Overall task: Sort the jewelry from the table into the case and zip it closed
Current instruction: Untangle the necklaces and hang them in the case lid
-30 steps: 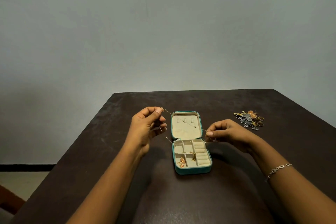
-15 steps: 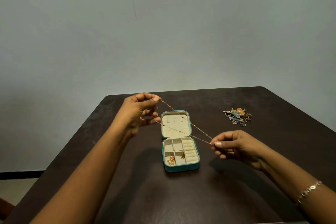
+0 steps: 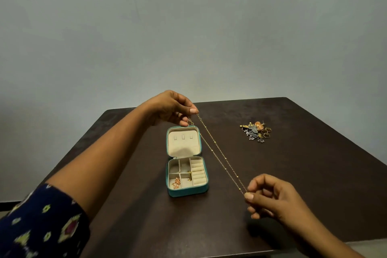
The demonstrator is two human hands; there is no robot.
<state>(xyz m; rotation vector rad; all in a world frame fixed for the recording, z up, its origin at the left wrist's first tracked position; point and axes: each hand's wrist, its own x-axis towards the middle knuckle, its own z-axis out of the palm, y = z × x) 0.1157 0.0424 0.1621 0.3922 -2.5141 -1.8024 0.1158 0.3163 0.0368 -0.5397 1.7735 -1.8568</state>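
Seen from the head camera, the left hand (image 3: 169, 107) reaches forward on an outstretched arm and is raised over the far edge of the open teal case (image 3: 188, 191). Its thumb and forefinger pinch one end of a doubled gold chain (image 3: 219, 154). The chain runs taut and diagonally, just right of the case, to the right hand (image 3: 270, 197), which is lower and nearer. That hand pinches the other end, its remaining fingers curled. A loose jewelry pile (image 3: 256, 132) lies well apart on the dark table (image 3: 303, 174).
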